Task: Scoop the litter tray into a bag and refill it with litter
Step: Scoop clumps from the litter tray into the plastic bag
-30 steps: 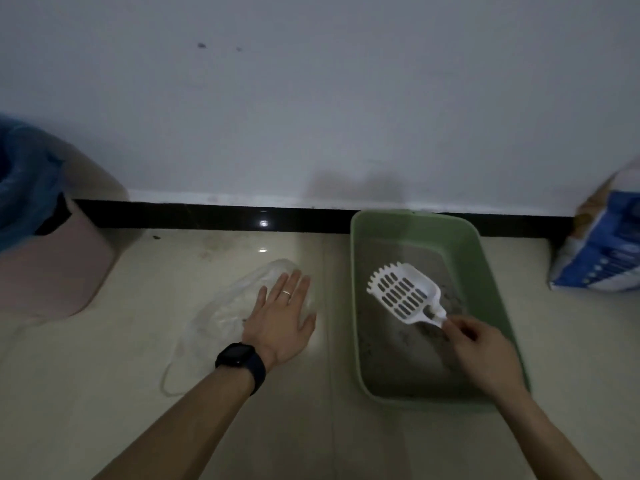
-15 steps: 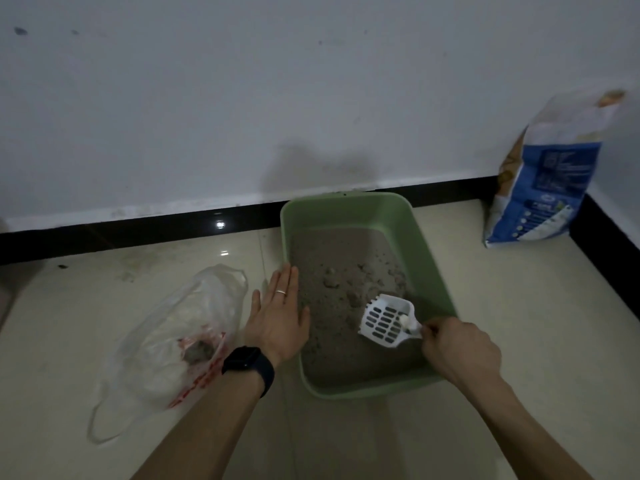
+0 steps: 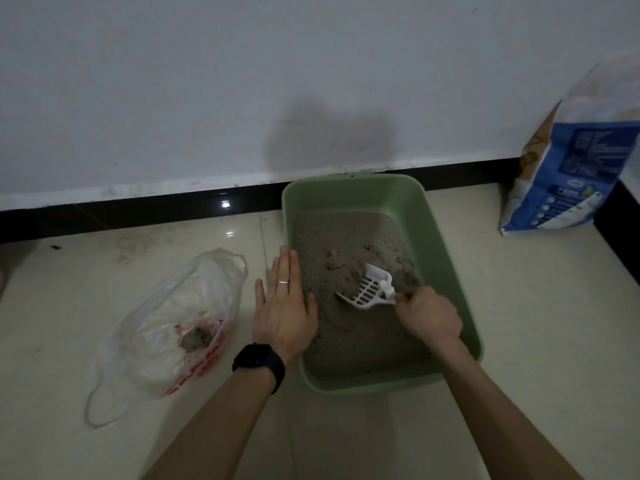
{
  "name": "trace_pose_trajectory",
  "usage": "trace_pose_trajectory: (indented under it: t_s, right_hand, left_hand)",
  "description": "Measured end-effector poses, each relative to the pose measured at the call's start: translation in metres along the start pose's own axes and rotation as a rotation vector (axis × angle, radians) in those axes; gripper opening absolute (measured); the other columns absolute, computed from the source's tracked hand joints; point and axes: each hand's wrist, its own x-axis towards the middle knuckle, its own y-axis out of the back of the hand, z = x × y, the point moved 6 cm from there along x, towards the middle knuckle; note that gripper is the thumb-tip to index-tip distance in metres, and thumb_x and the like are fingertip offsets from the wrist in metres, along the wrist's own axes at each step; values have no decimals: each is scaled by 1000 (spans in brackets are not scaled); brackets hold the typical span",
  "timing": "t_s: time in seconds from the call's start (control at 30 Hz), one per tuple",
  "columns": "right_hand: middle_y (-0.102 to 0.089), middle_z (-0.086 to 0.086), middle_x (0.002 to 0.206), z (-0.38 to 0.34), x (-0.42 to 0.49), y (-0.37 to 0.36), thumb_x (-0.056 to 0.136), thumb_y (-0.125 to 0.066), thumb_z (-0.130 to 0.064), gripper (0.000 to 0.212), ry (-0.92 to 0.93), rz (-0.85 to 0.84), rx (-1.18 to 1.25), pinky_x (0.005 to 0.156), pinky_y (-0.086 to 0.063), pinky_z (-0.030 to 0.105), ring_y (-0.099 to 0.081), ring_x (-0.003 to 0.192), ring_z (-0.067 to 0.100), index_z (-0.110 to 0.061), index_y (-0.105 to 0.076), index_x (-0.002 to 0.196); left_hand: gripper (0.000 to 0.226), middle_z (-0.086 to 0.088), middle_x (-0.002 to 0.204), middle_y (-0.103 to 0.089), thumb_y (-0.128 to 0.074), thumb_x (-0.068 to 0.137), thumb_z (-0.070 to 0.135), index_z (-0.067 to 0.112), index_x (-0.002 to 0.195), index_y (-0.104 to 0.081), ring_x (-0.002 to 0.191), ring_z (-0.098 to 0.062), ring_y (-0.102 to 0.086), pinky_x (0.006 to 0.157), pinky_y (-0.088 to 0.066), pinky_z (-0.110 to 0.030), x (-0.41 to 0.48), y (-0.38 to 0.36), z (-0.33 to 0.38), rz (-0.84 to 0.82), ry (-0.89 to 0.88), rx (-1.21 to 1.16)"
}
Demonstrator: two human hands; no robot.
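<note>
White scoop (image 3: 369,291) in litter (image 3: 346,337), left of gripping right hand (image 3: 427,317) | left hand (image 3: 284,310) flat

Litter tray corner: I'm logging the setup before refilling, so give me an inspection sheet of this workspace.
Surface: pale glossy tiled floor, smudged at the back.
Job's things: green litter tray holds grey litter with clumps; white scoop tilted, edge in the litter; plastic bag lies left of the tray, a dark clump inside; litter sack stands at the right.
Clutter: small dark speck by the skirting.
Grips: left hand flat, fingers straight, at the tray's left rim; right hand curled round the scoop handle.
Cables: nothing seen.
Surroundings: white wall, black skirting.
</note>
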Motion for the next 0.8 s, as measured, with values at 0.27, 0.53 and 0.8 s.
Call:
trace_pose_trajectory:
  t_s: [0.27,0.53,0.8]
  right_hand:
    - [-70,6,101,-71,29,-26,100,-43,-35,27,281,-38,149,72,-51,33,-63,86,26,-30,-66,115]
    - [-66,-4,112,-73,40,-39,101,-44,-32,25,321,-84,358,80,-50,35,-60,96,16,-29,-62,118]
    - [-64,-7,94,-37,18,-35,100,-49,-31,17,241,-113,680,75,-49,32,-60,88,14,-28,-65,107]
  left_hand:
    - [75,-5,162,23,-31,101,38,11,155,14,151,-19,11,120,4,-45,1,-1,2,40,-22,101]
    - [74,-3,161,26,-23,99,41,12,154,18,151,-18,12,119,8,-44,2,-2,1,32,1,105]
    - [75,-2,159,32,-24,101,41,13,152,24,150,-17,17,120,9,-45,1,1,3,14,22,117]
